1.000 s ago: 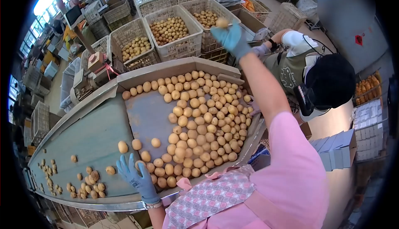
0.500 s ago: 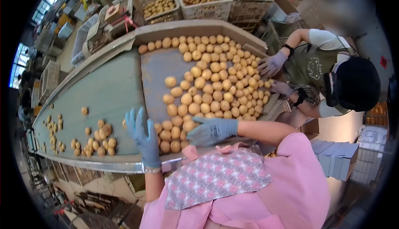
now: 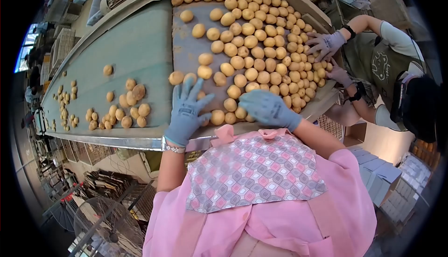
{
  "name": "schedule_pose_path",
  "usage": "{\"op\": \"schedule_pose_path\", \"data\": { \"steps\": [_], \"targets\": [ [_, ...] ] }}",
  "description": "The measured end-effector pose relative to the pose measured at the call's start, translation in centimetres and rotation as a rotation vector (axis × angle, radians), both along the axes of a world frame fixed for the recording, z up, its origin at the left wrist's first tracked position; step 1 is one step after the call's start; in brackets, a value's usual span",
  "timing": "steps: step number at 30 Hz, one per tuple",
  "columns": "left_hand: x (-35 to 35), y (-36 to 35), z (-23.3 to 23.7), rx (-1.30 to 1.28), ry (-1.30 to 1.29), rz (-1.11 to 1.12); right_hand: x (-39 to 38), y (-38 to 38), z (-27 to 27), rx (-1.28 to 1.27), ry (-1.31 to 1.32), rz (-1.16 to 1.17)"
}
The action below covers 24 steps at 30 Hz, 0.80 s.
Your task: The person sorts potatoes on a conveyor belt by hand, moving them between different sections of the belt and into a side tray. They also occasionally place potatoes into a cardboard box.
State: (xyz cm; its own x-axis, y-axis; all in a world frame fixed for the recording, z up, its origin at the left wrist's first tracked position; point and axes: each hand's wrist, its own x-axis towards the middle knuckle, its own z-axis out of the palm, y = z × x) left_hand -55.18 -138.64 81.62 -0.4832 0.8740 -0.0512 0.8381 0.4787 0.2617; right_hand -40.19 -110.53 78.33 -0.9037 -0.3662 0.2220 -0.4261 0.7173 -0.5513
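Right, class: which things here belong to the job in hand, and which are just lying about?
In hand: left hand, right hand, pile of round tan produce, conveyor belt.
Lying about: floor fan, stacked white boxes.

Right hand (image 3: 268, 107) back down from the crates onto the potatoes (image 3: 247, 47)

A second ago it was raised far out over the crates with one potato in its fingers. Half a second ago it had dropped to the near edge of the pile, and now it lies cupped, palm down, on the nearest potatoes. The left hand (image 3: 186, 110) has slid from the belt (image 3: 126, 47) edge onto the pile, fingers spread. The view has tipped down, so the crates are out of sight. The co-worker's hands (image 3: 325, 45) have both moved onto the pile's far side.
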Motion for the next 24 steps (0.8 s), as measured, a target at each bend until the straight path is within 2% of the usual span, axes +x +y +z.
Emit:
{"op": "schedule_pose_path", "data": {
  "steps": [1, 3, 6, 10, 12, 14, 17, 18, 21, 24],
  "targets": [
    [-0.5, -0.1, 0.0, -0.036, 0.173, 0.159, 0.7, 1.1, 0.5, -0.015, 0.125, -0.145],
    [-2.0, -0.5, 0.0, -0.044, 0.457, 0.436, 2.8, 3.5, -2.5, 0.045, 0.175, -0.231],
    [-3.7, -3.8, 1.0, 0.178, 0.607, 0.771, 3.8, 2.9, -2.2, 0.054, 0.054, -0.273],
    [-3.5, -5.4, 1.1, 0.519, 0.441, 0.819, 2.2, 1.0, -1.9, 0.013, 0.069, -0.319],
    [-3.4, -5.6, 1.5, 0.603, 0.407, 0.813, 0.5, -0.2, -1.4, 0.08, 0.061, -0.179],
    [-3.3, -5.6, 1.9, 0.575, 0.429, 0.875, -1.0, 0.3, -3.3, 0.203, -0.021, -0.103],
    [-3.3, -6.1, 2.4, 0.553, 0.393, 0.947, -3.2, 0.6, -3.5, 0.26, 0.089, -0.434],
    [-3.4, -6.4, 2.5, 0.547, 0.374, 0.974, -3.7, -0.5, -3.4, 0.293, 0.173, -0.61],
    [-3.7, -7.3, 2.2, 0.615, 0.291, 0.967, -4.2, -3.0, -0.5, 0.172, 0.122, -0.309],
    [-3.8, -7.3, 2.4, 0.596, 0.274, 0.988, -5.1, -2.8, -0.2, 0.07, -0.042, -0.446]
  ]
}}
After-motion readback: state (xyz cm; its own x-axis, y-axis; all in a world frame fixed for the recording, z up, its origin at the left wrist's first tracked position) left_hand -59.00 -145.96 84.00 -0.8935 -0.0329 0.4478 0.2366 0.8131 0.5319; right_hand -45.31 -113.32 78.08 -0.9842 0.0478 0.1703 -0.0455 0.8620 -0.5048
